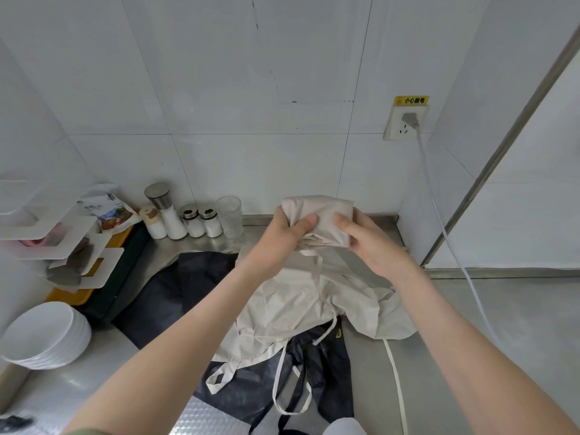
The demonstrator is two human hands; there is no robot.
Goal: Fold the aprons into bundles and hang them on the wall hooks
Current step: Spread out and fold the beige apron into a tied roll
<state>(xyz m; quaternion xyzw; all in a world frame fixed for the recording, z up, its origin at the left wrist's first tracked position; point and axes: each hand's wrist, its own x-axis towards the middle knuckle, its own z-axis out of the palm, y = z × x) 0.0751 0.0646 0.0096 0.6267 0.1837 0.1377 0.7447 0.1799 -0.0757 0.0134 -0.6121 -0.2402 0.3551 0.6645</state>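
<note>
A beige apron bundle (326, 215) is held up above the steel counter. My left hand (285, 237) grips its left side with the thumb pressed on the front. My right hand (367, 237) grips its right side, thumb on the cloth. A strap hangs down from the bundle. Below, a second beige apron (314, 306) lies crumpled and unfolded on the counter, its white straps (282, 390) trailing toward me. Under it spreads a dark navy apron (188, 284). No wall hooks are in view.
Salt shakers and a grinder (175, 215) and a glass (230, 215) stand at the back wall. A stack of white bowls (47, 334) sits at the left beside a white rack (62, 243). A socket (405, 120) with a white cable is at right.
</note>
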